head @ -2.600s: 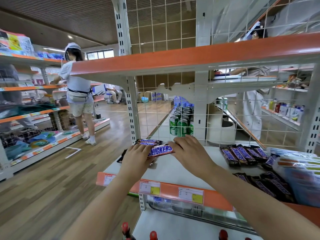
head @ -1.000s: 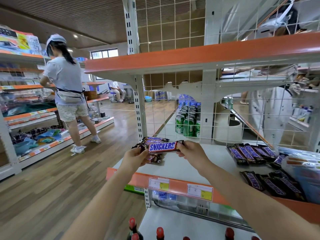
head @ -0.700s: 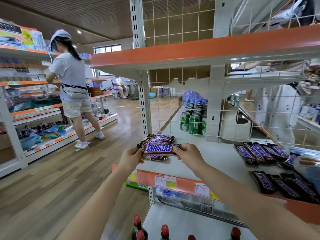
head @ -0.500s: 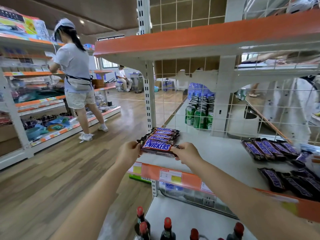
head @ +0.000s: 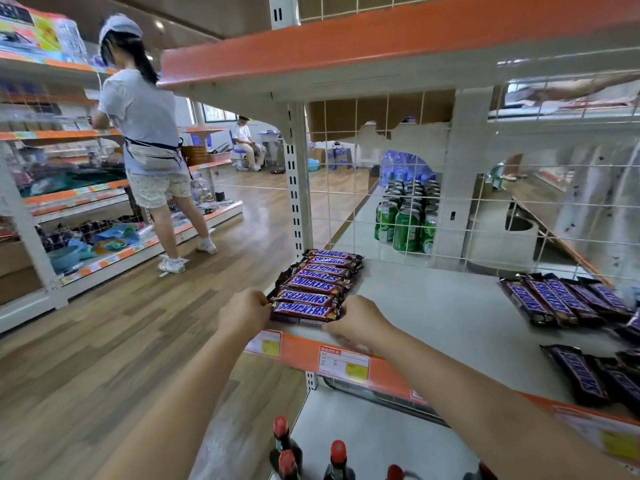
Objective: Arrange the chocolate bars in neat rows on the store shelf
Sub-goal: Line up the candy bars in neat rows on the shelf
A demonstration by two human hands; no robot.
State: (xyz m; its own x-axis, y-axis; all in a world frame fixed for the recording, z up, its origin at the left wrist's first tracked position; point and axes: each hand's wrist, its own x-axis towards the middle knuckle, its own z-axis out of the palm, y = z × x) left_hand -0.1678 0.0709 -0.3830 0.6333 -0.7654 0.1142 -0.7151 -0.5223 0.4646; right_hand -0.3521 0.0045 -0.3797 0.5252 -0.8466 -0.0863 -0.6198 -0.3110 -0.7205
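The front bar lay flat at the left front corner of the shelf, lengthwise between the two hands. The left hand pinched its left end with curled fingers, and the right hand held its right end the same way, so each grip closed on one end of that bar. Behind it, a row of bars ran back toward the wire grid, each touching the next, labels up. Well apart on the right of the shelf sat a second row of bars, and nearer the front edge a third group lay loosely angled. The orange price rail ran just below the right wrist. Green cans stood behind the grid. Bottles with red caps stood on the shelf below. A person in a white cap stood at the left aisle shelving.
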